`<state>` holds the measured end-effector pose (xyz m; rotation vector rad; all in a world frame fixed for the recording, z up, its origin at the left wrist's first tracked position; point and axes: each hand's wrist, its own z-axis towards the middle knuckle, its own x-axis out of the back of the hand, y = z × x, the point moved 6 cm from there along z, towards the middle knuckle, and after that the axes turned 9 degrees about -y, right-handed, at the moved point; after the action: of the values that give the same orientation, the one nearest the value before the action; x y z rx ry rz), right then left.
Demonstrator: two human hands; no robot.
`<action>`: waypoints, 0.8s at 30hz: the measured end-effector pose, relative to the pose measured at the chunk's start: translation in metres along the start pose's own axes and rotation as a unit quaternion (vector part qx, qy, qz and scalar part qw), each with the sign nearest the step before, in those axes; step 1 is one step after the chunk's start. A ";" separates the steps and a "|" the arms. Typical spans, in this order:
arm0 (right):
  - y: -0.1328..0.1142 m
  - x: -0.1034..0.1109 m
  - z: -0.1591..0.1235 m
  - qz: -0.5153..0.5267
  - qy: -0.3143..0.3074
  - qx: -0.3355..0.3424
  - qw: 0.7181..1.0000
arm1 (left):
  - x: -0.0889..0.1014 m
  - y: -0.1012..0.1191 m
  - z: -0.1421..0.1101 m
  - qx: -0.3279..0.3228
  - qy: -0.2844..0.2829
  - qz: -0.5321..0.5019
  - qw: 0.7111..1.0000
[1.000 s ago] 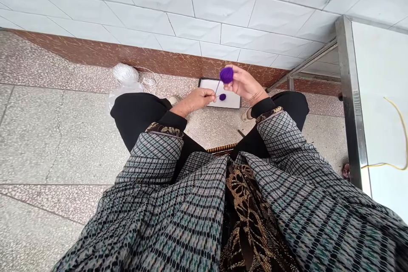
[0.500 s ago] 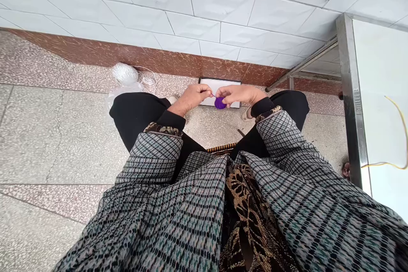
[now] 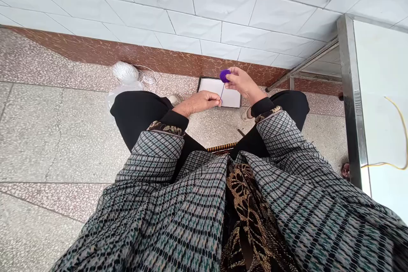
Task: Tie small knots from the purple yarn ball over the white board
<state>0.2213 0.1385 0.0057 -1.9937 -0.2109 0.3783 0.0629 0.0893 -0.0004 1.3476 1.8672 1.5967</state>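
A small purple ball of yarn (image 3: 225, 76) is pinched in the fingers of my right hand (image 3: 240, 82), in front of the wall's brown base. From it a short purple strand (image 3: 222, 92) runs down, taut, to my left hand (image 3: 204, 101), whose thumb and forefinger are closed on it. Below both hands a shallow white tray with a dark rim (image 3: 234, 100) lies on the floor, partly covered by my hands.
On the floor to the left a ball of white yarn (image 3: 125, 71) sits by a clear plastic bag (image 3: 123, 89). A metal-framed table (image 3: 352, 106) stands at right, a yellow cord (image 3: 402, 125) on its top. A tiled wall (image 3: 191, 4) rises ahead.
My right hand has moved up and away with the purple ball, while my left hand has dropped slightly and shifted right. The strand between them has lengthened.
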 end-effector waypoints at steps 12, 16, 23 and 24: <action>-0.010 -0.028 -0.021 0.018 -0.216 0.008 0.976 | 0.040 -0.014 -0.013 0.042 0.250 0.018 0.967; -0.019 -0.012 -0.013 0.087 -0.081 0.066 0.991 | 0.019 -0.012 -0.002 0.025 0.112 0.012 0.993; 0.004 -0.014 -0.002 -0.144 -0.032 -0.047 0.988 | 0.005 0.000 -0.002 -0.024 0.013 0.004 1.000; 0.008 -0.019 -0.004 -0.193 -0.071 -0.072 0.976 | 0.010 0.000 -0.004 -0.020 0.044 0.005 0.999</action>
<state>0.2050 0.1264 0.0035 -2.0097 -0.7212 0.2592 0.0549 0.0954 0.0038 1.2917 1.8703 1.7141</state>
